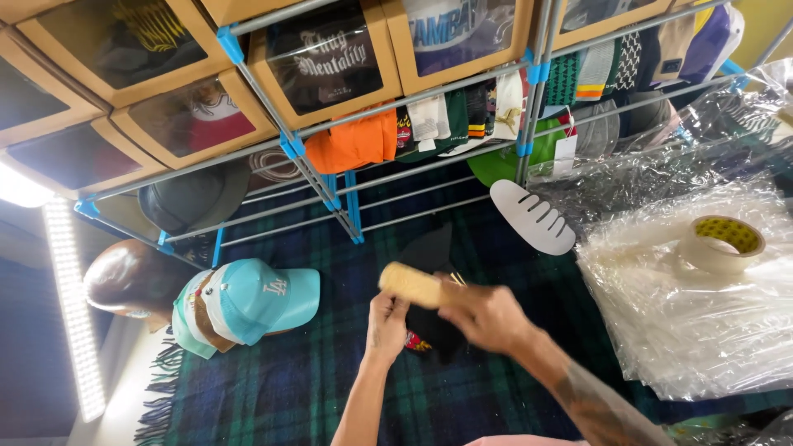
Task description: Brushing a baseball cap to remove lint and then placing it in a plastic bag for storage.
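A black cap (431,334) lies on the dark plaid blanket (289,380) in front of me. My left hand (386,324) grips the cap's near side. My right hand (487,314) holds a light wooden brush (410,285) above the cap, blurred by motion. The cap is mostly hidden by both hands; a red patch shows at its lower edge.
A light blue cap (256,299) sits stacked on other caps at the left. A white cap-shaped insert (533,216) lies beyond the black cap. A tape roll (720,244) rests on clear plastic bags (686,314) at the right. Behind stands a metal rack (330,177) with cardboard boxes and hanging caps.
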